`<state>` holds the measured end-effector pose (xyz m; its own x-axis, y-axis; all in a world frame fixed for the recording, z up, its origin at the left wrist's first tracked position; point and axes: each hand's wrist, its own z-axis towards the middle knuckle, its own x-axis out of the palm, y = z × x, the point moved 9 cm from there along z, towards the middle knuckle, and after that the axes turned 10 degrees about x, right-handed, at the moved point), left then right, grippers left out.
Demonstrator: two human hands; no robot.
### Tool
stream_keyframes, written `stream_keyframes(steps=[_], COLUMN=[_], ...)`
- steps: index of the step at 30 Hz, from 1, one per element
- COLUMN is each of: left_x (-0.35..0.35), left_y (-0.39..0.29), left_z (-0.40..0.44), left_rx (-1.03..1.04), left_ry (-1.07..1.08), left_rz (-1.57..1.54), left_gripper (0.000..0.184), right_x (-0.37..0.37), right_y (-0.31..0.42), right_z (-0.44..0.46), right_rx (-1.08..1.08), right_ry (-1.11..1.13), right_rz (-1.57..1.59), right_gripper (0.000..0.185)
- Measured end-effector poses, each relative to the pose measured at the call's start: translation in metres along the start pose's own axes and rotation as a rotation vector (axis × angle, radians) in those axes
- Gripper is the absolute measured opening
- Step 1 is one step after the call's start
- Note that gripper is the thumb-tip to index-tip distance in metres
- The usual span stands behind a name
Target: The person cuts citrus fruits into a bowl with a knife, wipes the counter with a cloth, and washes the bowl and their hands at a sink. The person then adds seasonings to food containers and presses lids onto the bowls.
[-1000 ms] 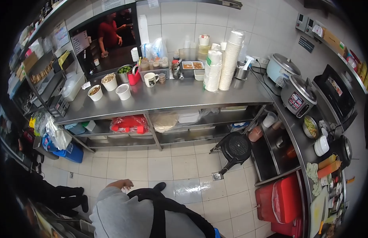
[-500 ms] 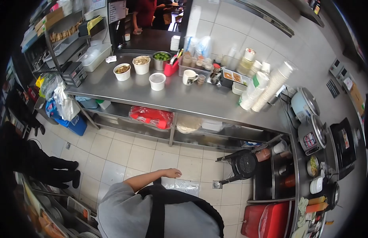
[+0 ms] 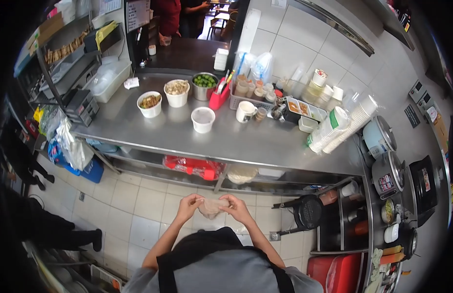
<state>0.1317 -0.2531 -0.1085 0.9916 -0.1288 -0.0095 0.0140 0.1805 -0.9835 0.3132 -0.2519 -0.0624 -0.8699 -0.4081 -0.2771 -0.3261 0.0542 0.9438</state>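
Note:
My left hand (image 3: 189, 206) and my right hand (image 3: 234, 207) are raised in front of my body, over the tiled floor. Between them hangs a small clear plastic bag (image 3: 211, 209), thin and crumpled, pinched at its upper edge by the fingers of both hands. Whether anything is inside it I cannot tell. Beyond my hands, on the steel counter, stand a white tub with a lid (image 3: 203, 120), a tub of brown food pieces (image 3: 150, 104) and a tub of pale chopped food (image 3: 176, 93).
The steel counter (image 3: 177, 138) runs across the front, with a pot of green limes (image 3: 205, 86), a mug (image 3: 245, 112) and stacked cups (image 3: 351, 122). A black stool (image 3: 307, 213) stands at right. Another person's dark-clothed legs (image 3: 65, 234) are at left.
My right hand has come into view, and my left hand has moved left. Both now hold the plastic bag, which was not visible before. The view has shifted slightly.

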Motion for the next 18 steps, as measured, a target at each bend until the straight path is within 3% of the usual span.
stream_keyframes(steps=[1, 2, 4, 6, 8, 11, 14, 15, 18], left_x=[-0.017, -0.032, -0.057, -0.073, -0.08, -0.053, 0.007, 0.025, 0.044], left_y=[-0.011, -0.021, -0.041, -0.065, -0.084, -0.095, -0.125, -0.134, -0.153], left_z=[0.01, 0.018, 0.035, 0.061, 0.089, 0.135, 0.172, 0.183, 0.224], left_rx=[0.065, 0.126, 0.035, 0.014, 0.055, 0.101, 0.24, 0.246, 0.405], left_ry=[-0.043, -0.087, -0.226, -0.297, -0.294, -0.078, 0.192, 0.266, 0.274], left_rz=[0.077, 0.152, -0.041, -0.131, -0.12, 0.17, 0.097, 0.025, 0.396], left_gripper=[0.013, 0.013, 0.013, 0.014, 0.015, 0.017, 0.015, 0.012, 0.01], right_x=[-0.004, -0.006, -0.014, -0.031, -0.049, -0.046, -0.009, -0.009, -0.012], right_y=[0.035, 0.041, 0.04, 0.03, 0.019, 0.032, 0.044, 0.033, 0.012], right_z=[0.006, 0.019, 0.041, 0.072, 0.1, 0.132, 0.147, 0.165, 0.186], right_rx=[-0.097, -0.047, 0.063, -0.023, 0.044, 0.238, 0.578, 0.444, 0.454], right_ry=[-0.089, -0.081, -0.06, -0.111, -0.105, -0.023, 0.147, 0.15, 0.194], right_rz=[-0.095, -0.094, -0.093, -0.208, -0.005, 0.404, 1.024, 0.95, 1.028], right_gripper=[0.029, 0.025, 0.019, 0.01, 0.022, 0.033, 0.041, 0.039, 0.036])
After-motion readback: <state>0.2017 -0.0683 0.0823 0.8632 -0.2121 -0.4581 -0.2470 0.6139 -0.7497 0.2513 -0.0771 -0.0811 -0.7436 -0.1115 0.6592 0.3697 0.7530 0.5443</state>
